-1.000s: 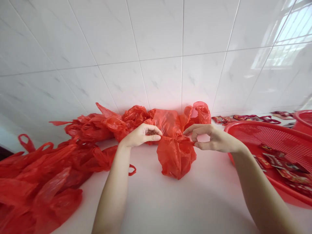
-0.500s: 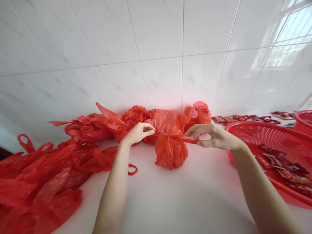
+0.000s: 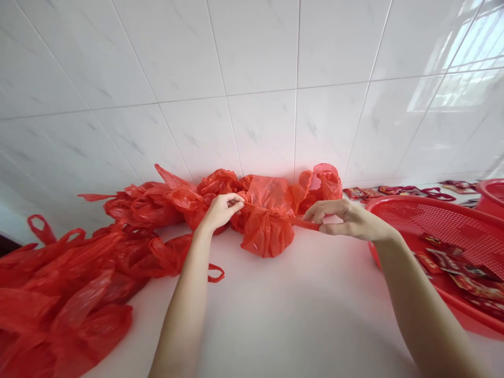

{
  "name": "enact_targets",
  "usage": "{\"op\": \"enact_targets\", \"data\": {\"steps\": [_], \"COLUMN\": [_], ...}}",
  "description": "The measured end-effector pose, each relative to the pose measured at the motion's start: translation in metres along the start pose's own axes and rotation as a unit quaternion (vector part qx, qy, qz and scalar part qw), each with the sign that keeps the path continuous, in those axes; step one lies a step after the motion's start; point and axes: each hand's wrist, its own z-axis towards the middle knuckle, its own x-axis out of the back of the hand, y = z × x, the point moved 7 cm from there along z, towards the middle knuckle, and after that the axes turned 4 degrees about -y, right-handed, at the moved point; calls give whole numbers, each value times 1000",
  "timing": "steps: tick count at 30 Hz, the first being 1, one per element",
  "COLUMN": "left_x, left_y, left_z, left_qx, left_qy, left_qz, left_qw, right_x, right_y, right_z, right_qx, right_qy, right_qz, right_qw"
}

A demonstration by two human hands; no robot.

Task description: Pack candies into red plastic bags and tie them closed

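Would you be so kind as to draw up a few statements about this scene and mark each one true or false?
1. The left hand pinches one side of a small red plastic bag. True.
2. The right hand lies apart from that bag. False: it holds a stretched strip of it.
3. A heap of red plastic bags lies to the left of the hands. True.
4. The large perforated basket at the right is blue. False: it is red.
5. Printed packets lie inside that basket. True.
6. The wall behind the bags is bare brick. False: it is covered in pale, glossy tiles.
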Motion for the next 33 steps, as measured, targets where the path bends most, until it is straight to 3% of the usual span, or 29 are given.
{"op": "enact_targets", "data": {"steps": [6, 11, 16, 21, 27, 33], "left_x": [2, -1, -29, -63, -68, -61], "left_y": [16, 52, 95, 121, 126, 125], "left_z": [-4, -14, -32, -50, -53, -53], "left_qx": [0, -40, -99, -129, -133, -131], "left_qy": [46, 63, -12, -86, -56, -30], "left_qz": [-105, -182, -200, -128, -151, -207], "left_qw": [993, 980, 975, 980, 978, 969], "right_x": [9, 5, -16, -29, -25, -57], "right_y": [0, -3, -9, -20, -27, -11], "right_z": [-1, 5, 16, 18, 15, 30], "right_qx": [-39, -22, 9, 8, 21, -9], "right_qy": [102, 167, 186, 228, 227, 53], "right_qz": [91, 183, 280, 257, 241, 281], "right_qw": [990, 969, 942, 939, 944, 958]}}
